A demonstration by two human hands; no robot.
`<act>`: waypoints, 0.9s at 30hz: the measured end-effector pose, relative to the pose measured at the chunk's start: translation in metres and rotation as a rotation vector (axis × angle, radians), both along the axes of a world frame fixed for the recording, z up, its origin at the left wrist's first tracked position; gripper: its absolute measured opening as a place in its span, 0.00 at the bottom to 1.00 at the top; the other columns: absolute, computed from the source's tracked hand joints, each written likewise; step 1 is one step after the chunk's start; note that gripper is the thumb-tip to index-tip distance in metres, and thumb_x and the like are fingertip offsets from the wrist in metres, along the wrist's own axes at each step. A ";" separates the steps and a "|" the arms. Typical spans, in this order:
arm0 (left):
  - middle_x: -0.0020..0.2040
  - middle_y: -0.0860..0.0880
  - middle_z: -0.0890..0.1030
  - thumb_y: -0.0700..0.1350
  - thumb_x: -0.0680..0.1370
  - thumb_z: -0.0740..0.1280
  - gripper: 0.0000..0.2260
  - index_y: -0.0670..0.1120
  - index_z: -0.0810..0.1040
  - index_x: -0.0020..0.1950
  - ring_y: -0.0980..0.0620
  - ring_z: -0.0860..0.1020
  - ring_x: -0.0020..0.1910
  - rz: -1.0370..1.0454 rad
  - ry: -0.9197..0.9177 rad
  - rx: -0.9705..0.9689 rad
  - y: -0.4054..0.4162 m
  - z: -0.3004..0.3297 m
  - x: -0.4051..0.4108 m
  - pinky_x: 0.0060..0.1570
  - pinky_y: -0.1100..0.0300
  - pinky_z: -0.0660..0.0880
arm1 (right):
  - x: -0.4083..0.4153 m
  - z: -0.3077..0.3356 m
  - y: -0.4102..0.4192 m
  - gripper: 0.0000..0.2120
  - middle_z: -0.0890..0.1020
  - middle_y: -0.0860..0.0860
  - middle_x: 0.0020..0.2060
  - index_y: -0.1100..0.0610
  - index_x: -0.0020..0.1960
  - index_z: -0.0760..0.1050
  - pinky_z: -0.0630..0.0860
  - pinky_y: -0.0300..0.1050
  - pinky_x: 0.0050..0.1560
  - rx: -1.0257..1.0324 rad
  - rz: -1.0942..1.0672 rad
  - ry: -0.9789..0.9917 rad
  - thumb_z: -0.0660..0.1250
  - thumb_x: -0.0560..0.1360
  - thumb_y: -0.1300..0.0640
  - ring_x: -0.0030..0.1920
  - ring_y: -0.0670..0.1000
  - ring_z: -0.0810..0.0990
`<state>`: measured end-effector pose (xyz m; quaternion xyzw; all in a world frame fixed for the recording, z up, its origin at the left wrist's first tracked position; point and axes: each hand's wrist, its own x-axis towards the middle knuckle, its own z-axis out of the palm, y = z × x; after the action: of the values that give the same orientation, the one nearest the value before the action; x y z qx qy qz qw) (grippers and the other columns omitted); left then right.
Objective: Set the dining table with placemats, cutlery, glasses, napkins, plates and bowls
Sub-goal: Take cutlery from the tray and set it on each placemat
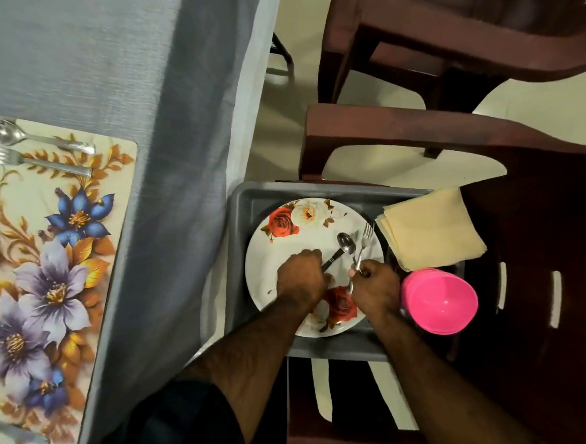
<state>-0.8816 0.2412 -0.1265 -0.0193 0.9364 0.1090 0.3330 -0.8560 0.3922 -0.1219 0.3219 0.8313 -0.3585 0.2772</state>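
Note:
A grey tray (240, 215) rests on a maroon chair and carries a white plate with red roses (297, 236). Over the plate my left hand (300, 273) grips a dark handle (332, 258); what it belongs to is hidden by the fist. My right hand (375, 283) holds a spoon (347, 244) and a fork (366, 240) together by their handles. Beige napkins (432, 228) lie across the tray's far right corner. Pink bowls (441, 301) are stacked at its right side. On the table to the left lies a floral placemat (52, 258) with a spoon (22, 136) and a fork (38, 161) at its far end.
The table wears a grey-blue cloth (123, 57) whose edge hangs down beside the tray. Maroon plastic chairs (467, 37) stand at the far right and under the tray (541, 237). Pale floor (283, 128) shows between them.

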 end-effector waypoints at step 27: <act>0.39 0.43 0.86 0.28 0.76 0.71 0.06 0.36 0.84 0.49 0.49 0.84 0.37 0.972 -0.301 0.676 -0.087 0.186 0.084 0.41 0.53 0.84 | 0.043 0.147 -0.002 0.12 0.80 0.57 0.34 0.63 0.51 0.80 0.71 0.34 0.26 -0.597 -0.213 -0.019 0.61 0.79 0.75 0.27 0.43 0.78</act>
<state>-0.7974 0.1544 0.0593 -0.3527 0.6767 0.5356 0.3617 -0.8130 0.3900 0.0252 0.3150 0.6482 -0.6107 0.3282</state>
